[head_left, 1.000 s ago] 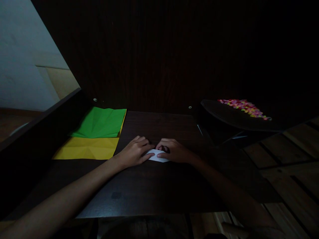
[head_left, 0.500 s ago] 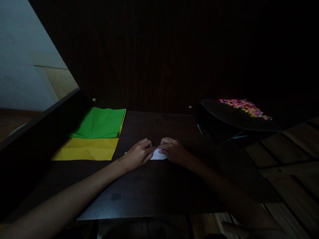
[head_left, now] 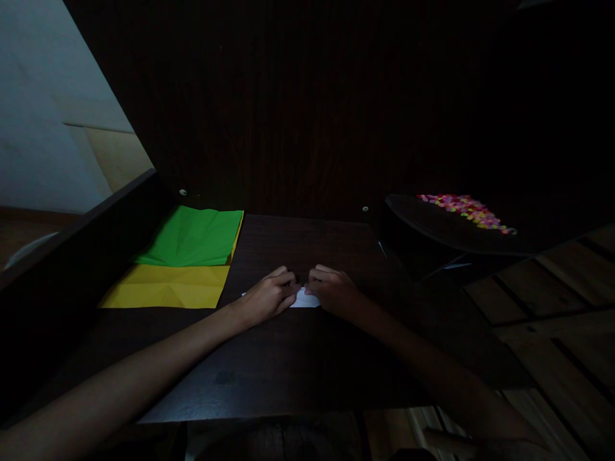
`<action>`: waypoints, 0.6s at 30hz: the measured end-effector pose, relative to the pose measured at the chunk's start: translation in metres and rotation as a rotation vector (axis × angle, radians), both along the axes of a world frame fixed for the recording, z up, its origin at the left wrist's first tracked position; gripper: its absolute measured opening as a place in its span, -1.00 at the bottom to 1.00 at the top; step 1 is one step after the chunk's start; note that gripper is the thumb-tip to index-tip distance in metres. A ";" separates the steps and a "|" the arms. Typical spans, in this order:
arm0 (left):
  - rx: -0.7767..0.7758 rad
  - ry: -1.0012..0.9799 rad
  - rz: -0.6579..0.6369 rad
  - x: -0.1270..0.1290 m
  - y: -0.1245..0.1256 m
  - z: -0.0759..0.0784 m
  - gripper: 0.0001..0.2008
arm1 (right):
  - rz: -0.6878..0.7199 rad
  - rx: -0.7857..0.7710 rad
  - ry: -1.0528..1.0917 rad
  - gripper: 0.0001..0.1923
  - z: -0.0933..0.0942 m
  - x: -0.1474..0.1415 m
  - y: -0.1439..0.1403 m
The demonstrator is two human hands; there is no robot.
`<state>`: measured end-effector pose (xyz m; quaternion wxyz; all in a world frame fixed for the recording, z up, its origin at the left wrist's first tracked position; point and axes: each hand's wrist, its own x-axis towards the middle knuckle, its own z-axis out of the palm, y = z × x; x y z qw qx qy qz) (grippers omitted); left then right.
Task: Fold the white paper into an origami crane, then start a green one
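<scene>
The left hand (head_left: pixel 269 296) and right hand (head_left: pixel 335 291), fingers curled, pinch a white paper (head_left: pixel 305 300) low on the dark tabletop (head_left: pixel 269 365), apparently mid-fold; next calls for firm, even creasing.

Now the 2 hands (head_left: pixel 271 296) hide much of the white paper (head_left: pixel 306 299), and that bright pile (head_left: pixel 467 210): pieces too tiny to identify!

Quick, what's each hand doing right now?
Left hand: curled at the white paper; grip can't be told.
Right hand: curled at the same paper; grip also unclear.
</scene>
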<state>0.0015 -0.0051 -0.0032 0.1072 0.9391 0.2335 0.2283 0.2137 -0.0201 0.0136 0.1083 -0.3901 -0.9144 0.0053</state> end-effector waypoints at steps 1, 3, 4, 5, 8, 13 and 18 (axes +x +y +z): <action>0.007 0.017 -0.002 0.000 0.000 0.000 -0.78 | 0.002 0.004 -0.028 -0.82 0.002 0.000 -0.001; 0.020 0.044 -0.007 0.000 0.000 0.001 -0.80 | 0.003 0.002 -0.090 -0.83 0.005 -0.002 -0.002; 0.023 0.055 -0.009 0.000 0.000 0.001 -0.82 | 0.005 -0.004 -0.120 -0.83 0.006 -0.002 -0.002; 0.025 0.062 -0.010 0.000 0.000 0.001 -0.82 | 0.006 -0.012 -0.143 -0.83 0.008 -0.003 -0.003; 0.027 0.061 -0.012 -0.001 0.000 0.001 -0.82 | 0.005 -0.031 -0.176 -0.83 0.010 -0.005 -0.004; 0.021 0.048 -0.038 -0.002 0.001 0.002 -0.80 | 0.019 -0.030 -0.191 -0.80 0.010 -0.005 -0.005; 0.068 0.087 -0.034 -0.001 0.001 0.003 -0.86 | 0.038 0.030 -0.223 -0.79 0.006 -0.006 -0.007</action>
